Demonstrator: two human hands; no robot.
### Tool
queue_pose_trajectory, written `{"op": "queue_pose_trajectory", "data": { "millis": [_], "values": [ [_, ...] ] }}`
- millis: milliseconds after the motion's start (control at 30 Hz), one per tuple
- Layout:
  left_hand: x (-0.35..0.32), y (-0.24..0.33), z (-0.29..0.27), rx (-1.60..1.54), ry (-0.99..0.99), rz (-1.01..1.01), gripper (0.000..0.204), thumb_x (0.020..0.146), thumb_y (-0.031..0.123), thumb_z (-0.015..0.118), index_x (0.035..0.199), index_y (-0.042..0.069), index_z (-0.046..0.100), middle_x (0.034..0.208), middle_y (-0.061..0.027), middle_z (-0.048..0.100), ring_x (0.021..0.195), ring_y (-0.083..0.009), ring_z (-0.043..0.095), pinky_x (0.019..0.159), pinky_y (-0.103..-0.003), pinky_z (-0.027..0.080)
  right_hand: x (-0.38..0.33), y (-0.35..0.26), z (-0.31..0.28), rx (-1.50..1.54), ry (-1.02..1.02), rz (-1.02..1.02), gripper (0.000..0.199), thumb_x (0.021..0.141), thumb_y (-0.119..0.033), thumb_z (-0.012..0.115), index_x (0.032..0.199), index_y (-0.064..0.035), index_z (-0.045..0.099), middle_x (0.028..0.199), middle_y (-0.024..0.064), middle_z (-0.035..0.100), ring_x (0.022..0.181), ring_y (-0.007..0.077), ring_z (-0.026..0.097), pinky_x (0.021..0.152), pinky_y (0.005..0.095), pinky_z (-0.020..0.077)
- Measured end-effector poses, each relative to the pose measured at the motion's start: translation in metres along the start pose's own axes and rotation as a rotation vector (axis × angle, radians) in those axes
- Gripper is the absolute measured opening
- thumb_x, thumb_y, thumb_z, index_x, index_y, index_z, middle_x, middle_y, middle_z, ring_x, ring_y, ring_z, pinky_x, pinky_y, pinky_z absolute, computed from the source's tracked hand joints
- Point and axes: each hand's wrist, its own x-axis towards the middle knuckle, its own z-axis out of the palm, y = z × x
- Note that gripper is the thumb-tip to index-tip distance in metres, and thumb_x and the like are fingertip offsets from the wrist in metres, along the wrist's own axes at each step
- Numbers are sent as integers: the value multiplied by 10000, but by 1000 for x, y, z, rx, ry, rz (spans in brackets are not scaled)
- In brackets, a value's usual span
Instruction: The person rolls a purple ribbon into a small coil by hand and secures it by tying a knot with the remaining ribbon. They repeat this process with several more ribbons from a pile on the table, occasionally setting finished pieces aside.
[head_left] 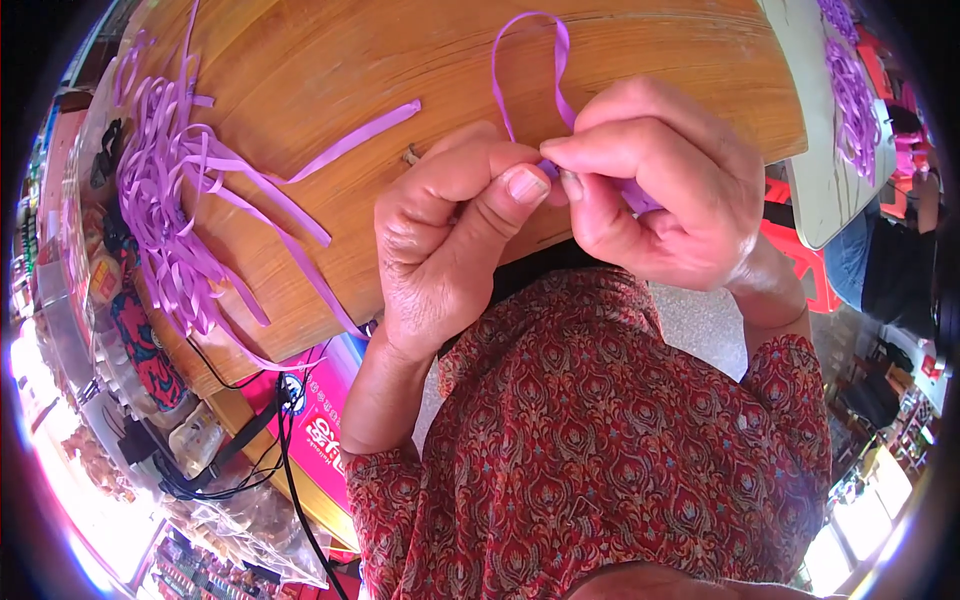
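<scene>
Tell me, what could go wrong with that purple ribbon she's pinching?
The ribbon loop is held only between the fingertips of the left hand and right hand, so it might slip and the loop could come undone. The pile of loose ribbons lies by the edge of the wooden table, with some strands hanging over it, so they could slide off or tangle.

Single view only, head-worn wide fisheye, left unit of pair. Looked steeply down over red patterned shirt (600, 440) onto round honey-coloured wooden table (330, 70). Sat close: left hand (450, 240) and right hand (660, 190) filled frame centre. Straight edges bowed toward dark circular rim. No second view, so no overlap recorded.
</scene>
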Motion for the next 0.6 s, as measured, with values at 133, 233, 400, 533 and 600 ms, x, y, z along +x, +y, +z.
{"op": "queue_pose_trajectory", "data": {
  "millis": [133, 233, 400, 533, 600],
  "values": [
    [0, -4, 2, 126, 75, 49, 63, 861, 31, 610, 888, -8, 653, 770, -37, 578, 695, -95, 495, 627, -213, 389, 0, 7, 0, -2, 26, 5, 147, 750, 104, 602, 882, 45, 632, 762, 110, 581, 586, 134, 592, 483, 223, 450],
    [-1, 0, 0, 193, 126, -19, 79, 846, 25, 629, 917, -2, 653, 756, -4, 527, 683, -76, 447, 623, -194, 361, 3, 8, -3, -20, -2, 12, 150, 756, 104, 606, 891, 46, 637, 783, 122, 587, 618, 142, 603, 524, 225, 466],
    [-1, 4, -1, 201, 113, 69, 151, 800, -25, 661, 947, 7, 656, 756, 18, 493, 679, -60, 419, 615, -178, 342, 1, 2, -12, 319, -108, 327, 217, 800, 92, 584, 987, -1, 640, 863, 73, 570, 657, 86, 514, 538, 199, 382],
    [-2, 4, 1, 190, 133, 85, 177, 782, -41, 671, 950, 10, 656, 762, 9, 508, 679, -65, 428, 615, -180, 346, -5, 4, -12, 531, -121, 477, 199, 826, 86, 555, 985, -5, 633, 883, 58, 549, 725, 66, 476, 603, 197, 361],
    [-1, 5, 2, 290, 137, 124, 180, 767, -49, 679, 937, 10, 660, 770, -1, 525, 674, -71, 442, 607, -184, 353, -3, 2, -14, 605, -111, 527, 195, 825, 84, 559, 985, -2, 632, 886, 59, 548, 734, 67, 479, 616, 201, 368]
  ]
}}
